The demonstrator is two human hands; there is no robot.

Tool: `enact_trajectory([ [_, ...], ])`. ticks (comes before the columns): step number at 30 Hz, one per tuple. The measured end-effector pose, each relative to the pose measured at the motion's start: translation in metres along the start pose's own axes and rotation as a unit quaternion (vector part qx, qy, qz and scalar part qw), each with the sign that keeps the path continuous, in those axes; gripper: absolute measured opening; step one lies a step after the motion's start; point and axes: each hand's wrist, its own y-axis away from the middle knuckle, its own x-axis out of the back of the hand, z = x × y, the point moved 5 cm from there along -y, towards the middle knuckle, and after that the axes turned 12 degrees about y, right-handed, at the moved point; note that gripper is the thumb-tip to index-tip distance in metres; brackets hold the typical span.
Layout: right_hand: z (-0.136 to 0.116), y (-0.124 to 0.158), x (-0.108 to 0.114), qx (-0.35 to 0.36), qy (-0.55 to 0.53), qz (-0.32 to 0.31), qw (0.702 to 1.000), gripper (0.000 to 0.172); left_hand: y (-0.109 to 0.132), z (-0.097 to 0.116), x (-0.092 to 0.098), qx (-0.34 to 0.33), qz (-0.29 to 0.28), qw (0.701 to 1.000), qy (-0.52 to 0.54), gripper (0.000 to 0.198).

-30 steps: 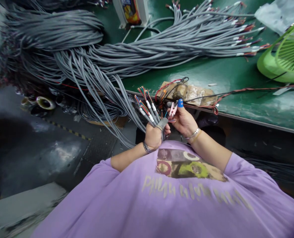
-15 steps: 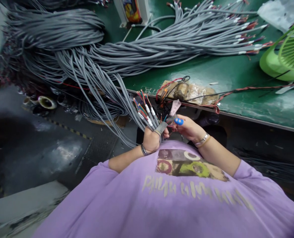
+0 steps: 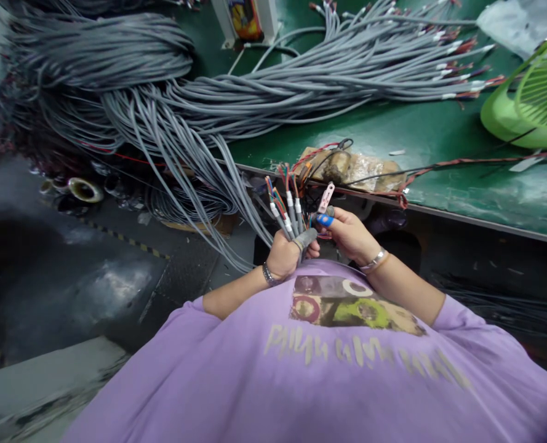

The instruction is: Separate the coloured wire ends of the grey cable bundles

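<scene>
My left hand (image 3: 285,257), a grey cover on its thumb, is wrapped round several grey cables (image 3: 296,229). Their ends point up, with white collars and thin coloured wires fanning out above the fist. Close on its right, my right hand (image 3: 354,237) has thumb and fingers pinched together, a blue band (image 3: 323,219) round one digit. A small pale pink strip with red marks (image 3: 327,197) sticks up from this pinch. Coloured wire ends lie between the two hands; which of them the right fingers grip is hidden.
Long grey cable bundles (image 3: 273,101) cover much of the green table (image 3: 462,178), some hanging over its edge. A taped brown block with wires (image 3: 356,169) lies at the edge. A green fan (image 3: 531,98) stands right. Cable coils (image 3: 194,200) and tape rolls (image 3: 85,189) sit below.
The cable ends in my left hand have shifted right and stand more upright. My right hand has moved slightly left, and the pink strip has turned to show its red marks.
</scene>
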Motion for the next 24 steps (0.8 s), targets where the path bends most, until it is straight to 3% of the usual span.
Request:
enact_trajectory([
  [2, 0.004, 0.000, 0.007, -0.013, 0.010, -0.002, 1.000, 0.044, -0.001, 0.001, 0.002, -0.007, 0.035, 0.999, 0.030, 0.043],
  [5, 0.006, 0.005, 0.002, -0.001, 0.025, -0.057, 0.998, 0.045, -0.003, 0.002, 0.003, -0.013, 0.064, 0.996, 0.054, 0.042],
  [8, 0.004, 0.008, -0.003, 0.049, 0.004, -0.012, 0.999, 0.035, -0.004, 0.002, 0.001, -0.014, 0.060, 0.997, 0.050, 0.042],
  [12, 0.004, 0.006, -0.006, 0.053, 0.004, 0.062, 0.997, 0.038, -0.005, -0.001, 0.000, 0.002, 0.024, 0.999, 0.030, 0.041],
  [15, 0.003, 0.003, -0.011, 0.036, -0.020, 0.042, 0.998, 0.041, -0.006, -0.004, -0.001, 0.020, -0.009, 1.000, 0.018, 0.039],
  [18, 0.002, 0.000, -0.013, 0.018, -0.024, 0.006, 1.000, 0.042, -0.005, -0.002, -0.002, 0.002, 0.000, 0.999, 0.032, 0.037],
  [22, 0.003, -0.003, 0.001, 0.030, 0.020, 0.061, 0.997, 0.044, -0.003, 0.003, -0.001, -0.022, 0.046, 0.996, 0.068, 0.038],
  [24, 0.004, -0.003, 0.003, 0.025, 0.013, 0.051, 0.998, 0.043, -0.003, 0.003, -0.001, -0.024, 0.055, 0.995, 0.075, 0.039],
])
